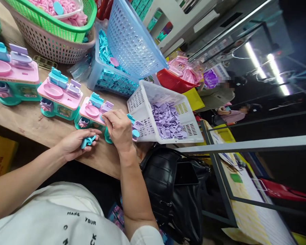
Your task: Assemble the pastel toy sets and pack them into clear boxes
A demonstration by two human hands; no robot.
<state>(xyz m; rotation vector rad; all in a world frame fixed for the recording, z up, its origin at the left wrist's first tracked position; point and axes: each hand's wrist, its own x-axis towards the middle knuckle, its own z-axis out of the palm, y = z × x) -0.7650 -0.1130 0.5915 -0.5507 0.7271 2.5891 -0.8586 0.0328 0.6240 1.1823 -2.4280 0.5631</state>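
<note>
A row of toy kitchen counters runs along the wooden table, each with a pink top, teal base, blue back piece and purple piece. My right hand reaches over the toy counter in the row, thumb and fingers pinched at its top's right edge. A bit of blue plastic shows at those fingertips; its shape is mostly covered. Palm up in front of the same counter, my left hand cups several small blue plastic parts. Another toy counter is partly hidden behind my right hand. Further left stand two more counters.
A white crate of purple parts stands to the right, by a blue bin of blue parts with a blue basket tilted over it. A green basket holds pink parts. A black bag hangs beside the table.
</note>
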